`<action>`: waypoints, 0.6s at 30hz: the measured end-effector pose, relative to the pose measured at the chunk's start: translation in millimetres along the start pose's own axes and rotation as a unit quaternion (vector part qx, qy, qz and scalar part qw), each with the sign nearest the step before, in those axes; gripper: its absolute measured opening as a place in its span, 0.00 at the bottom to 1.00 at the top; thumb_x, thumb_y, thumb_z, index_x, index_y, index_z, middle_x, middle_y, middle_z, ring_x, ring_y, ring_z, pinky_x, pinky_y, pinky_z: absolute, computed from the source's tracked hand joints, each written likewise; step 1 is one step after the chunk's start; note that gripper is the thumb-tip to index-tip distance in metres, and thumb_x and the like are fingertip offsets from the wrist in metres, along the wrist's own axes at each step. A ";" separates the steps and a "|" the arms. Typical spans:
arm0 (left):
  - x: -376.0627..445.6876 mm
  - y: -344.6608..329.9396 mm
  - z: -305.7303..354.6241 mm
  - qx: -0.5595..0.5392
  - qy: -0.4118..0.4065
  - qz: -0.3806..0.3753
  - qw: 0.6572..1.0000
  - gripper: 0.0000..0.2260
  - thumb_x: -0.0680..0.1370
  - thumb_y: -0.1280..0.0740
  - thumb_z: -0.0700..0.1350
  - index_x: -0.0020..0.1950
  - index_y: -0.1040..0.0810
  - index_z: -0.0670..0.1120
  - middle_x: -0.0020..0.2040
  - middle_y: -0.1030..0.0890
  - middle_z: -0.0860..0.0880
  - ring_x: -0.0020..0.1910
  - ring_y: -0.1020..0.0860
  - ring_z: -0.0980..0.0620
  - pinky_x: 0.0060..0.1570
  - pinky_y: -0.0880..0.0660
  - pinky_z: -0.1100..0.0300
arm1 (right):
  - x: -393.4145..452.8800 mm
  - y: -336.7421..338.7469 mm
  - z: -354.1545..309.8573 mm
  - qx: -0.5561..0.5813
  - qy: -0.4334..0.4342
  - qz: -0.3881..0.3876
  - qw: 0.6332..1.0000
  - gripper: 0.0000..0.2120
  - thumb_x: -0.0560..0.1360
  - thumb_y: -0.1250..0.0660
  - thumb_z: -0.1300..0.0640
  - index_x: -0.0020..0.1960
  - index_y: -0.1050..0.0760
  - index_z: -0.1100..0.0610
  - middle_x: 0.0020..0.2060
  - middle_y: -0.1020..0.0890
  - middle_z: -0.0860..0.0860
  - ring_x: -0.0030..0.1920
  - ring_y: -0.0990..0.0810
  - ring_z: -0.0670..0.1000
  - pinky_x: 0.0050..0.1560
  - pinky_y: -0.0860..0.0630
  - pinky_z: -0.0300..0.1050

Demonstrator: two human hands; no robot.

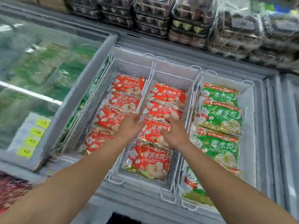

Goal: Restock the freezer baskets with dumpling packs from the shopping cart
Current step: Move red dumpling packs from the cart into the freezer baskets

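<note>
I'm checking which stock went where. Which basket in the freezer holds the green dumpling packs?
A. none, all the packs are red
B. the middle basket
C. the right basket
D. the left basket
C: the green packs lie in the right basket, while the left basket and the middle basket hold red packs.

dumpling packs [159,109] in middle basket [176,160] | egg cartons [187,21] behind

We see our two forearms bare to the frame's edge — no sleeves — and our left hand [131,126] and right hand [174,132] bare.
</note>
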State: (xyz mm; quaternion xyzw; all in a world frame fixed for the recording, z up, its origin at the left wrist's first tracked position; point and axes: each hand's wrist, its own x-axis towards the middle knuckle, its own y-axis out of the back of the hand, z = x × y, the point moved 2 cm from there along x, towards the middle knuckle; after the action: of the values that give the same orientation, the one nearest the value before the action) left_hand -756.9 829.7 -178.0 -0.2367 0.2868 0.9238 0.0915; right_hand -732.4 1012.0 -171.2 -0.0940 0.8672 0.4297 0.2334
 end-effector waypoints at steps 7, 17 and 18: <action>-134.9 2.3 -49.4 -0.028 0.009 0.103 0.994 0.22 0.78 0.31 0.49 0.72 0.26 0.46 0.67 0.22 0.49 0.66 0.24 0.48 0.66 0.29 0.56 | -104.8 -35.0 -1.9 -0.040 0.107 -0.014 0.993 0.26 0.78 0.34 0.53 0.74 0.34 0.58 0.71 0.29 0.57 0.70 0.30 0.57 0.67 0.33 0.47; -304.4 14.2 -120.8 -0.008 0.044 0.213 0.976 0.22 0.77 0.30 0.48 0.71 0.25 0.48 0.66 0.21 0.51 0.62 0.22 0.49 0.65 0.28 0.54 | -228.9 -94.9 -18.4 -0.034 0.202 -0.038 0.978 0.24 0.75 0.33 0.53 0.70 0.29 0.56 0.67 0.25 0.56 0.65 0.26 0.56 0.62 0.30 0.46; -316.2 15.7 -129.3 0.002 0.051 0.224 0.973 0.22 0.77 0.30 0.48 0.71 0.25 0.48 0.66 0.21 0.51 0.63 0.22 0.50 0.64 0.29 0.56 | -237.4 -103.1 -21.3 -0.041 0.209 -0.047 0.976 0.25 0.75 0.33 0.53 0.70 0.29 0.56 0.67 0.25 0.56 0.65 0.26 0.56 0.63 0.30 0.46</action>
State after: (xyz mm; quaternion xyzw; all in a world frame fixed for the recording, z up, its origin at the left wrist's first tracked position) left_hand -436.5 732.3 -109.0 -0.2131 0.3381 0.9071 -0.1320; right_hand -494.5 923.1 -117.1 -0.2318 0.8732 0.4242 0.0625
